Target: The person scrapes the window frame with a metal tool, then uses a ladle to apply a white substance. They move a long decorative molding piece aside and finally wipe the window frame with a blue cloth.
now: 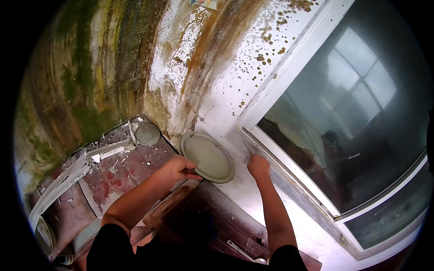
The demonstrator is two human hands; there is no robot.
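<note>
My left hand (181,168) grips the near-left rim of an oval, greyish-beige plate (208,157), fingers and thumb pinching its edge. The plate is tilted, its face towards me, in front of the white wall near the corner. To its right, my right hand (258,166) is closed around a thin, narrow tool (248,147), whose tip points up towards the lower corner of the white window frame (249,127). Most of the tool is hidden in the fist, so its exact kind cannot be told. Tool and plate are apart.
A red tiled counter (135,169) holds broken white strips (112,149), flakes and a small round dish (148,134). Another plate (45,235) stands at lower left. A light-coloured ladle (242,250) lies low, near my body. Mould and peeling paint mark the wall (101,67); a glass pane (339,135) is at right.
</note>
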